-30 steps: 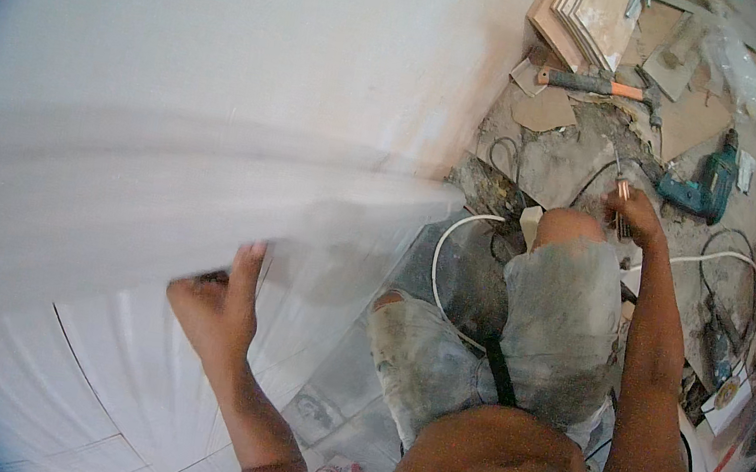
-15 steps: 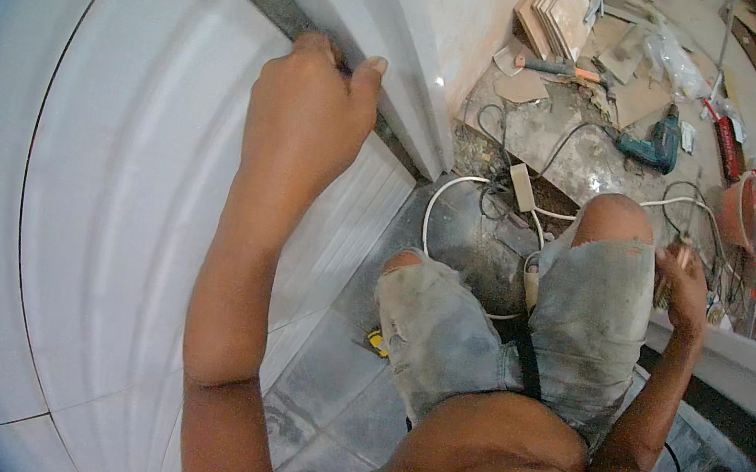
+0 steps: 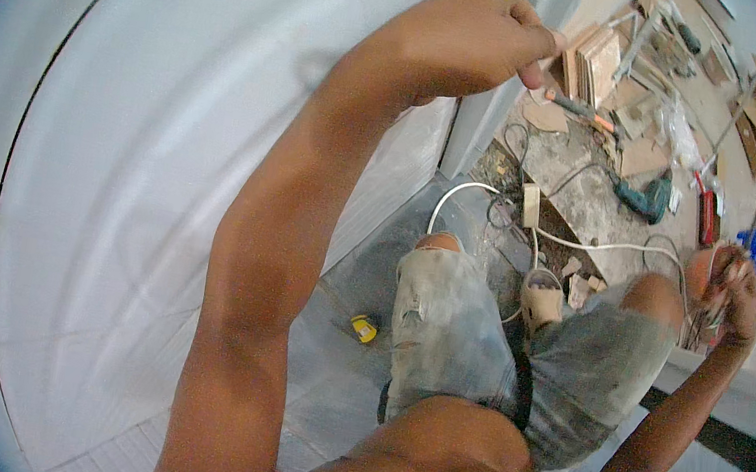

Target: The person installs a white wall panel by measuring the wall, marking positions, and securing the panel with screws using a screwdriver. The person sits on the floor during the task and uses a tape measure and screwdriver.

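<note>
My left hand (image 3: 478,42) reaches up along the white tiled wall (image 3: 145,174). Its fingers are bent at the edge of the upright white door frame (image 3: 481,120), which the hand partly covers. My right hand (image 3: 737,296) is raised off to the right, in front of an orange bucket (image 3: 700,272). Its fingers are drawn together, and whatever lies between them is too blurred to name. A small yellow case (image 3: 364,329), like a tape measure, rests on the grey floor beside my knee.
Beyond the doorway lie a green power drill (image 3: 646,196), an orange-handled hammer (image 3: 577,110), a red tool (image 3: 708,215) and stacked tiles (image 3: 597,64). A white cable (image 3: 604,246) with a socket block (image 3: 530,204) crosses near my sandal (image 3: 541,302). Broken tile pieces are scattered about.
My left hand has shifted up and right along the door frame. My right hand has lifted away from my knee, outward to the right. My knees have spread, and the view has swung.
</note>
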Demonstrator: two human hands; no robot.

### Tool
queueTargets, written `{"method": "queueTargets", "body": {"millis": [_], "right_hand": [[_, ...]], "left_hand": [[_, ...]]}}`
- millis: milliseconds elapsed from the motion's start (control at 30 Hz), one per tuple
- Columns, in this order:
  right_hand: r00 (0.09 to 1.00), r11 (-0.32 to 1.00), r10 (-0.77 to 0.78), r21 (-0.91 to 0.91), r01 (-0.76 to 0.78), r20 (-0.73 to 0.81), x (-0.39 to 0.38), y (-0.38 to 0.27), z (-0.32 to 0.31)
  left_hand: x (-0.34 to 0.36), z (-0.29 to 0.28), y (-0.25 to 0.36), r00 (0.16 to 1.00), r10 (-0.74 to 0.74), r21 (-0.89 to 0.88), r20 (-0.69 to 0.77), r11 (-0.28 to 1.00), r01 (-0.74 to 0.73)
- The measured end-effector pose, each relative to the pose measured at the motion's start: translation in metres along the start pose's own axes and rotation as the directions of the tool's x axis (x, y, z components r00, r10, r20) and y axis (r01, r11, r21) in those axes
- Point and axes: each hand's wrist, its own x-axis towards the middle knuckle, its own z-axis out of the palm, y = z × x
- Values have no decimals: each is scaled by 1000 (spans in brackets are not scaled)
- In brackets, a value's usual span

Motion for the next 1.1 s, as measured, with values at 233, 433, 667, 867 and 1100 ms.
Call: {"method": "queueTargets", "body": {"millis": [233, 433, 667, 867, 1100], "right_hand": [[965, 955, -219, -171, 243, 145, 45, -102, -15], [558, 988, -4, 88, -124, 830, -98, -42, 28], [567, 578, 162, 388, -717, 807, -163, -20, 72], [495, 346, 92, 438, -829, 864, -130, 53, 110], [651, 522, 109, 514, -681, 752, -111, 120, 183]], "left_hand": [[6, -1, -3, 994, -59, -39, 95, 997, 63], [4, -5, 9, 982, -154, 29, 107, 988, 152], [-4, -8, 15, 888, -423, -111, 183, 888, 446], [-10, -13, 9, 980, -153, -85, 130, 983, 164], [-33, -1, 18, 930, -332, -174, 157, 918, 357]]}}
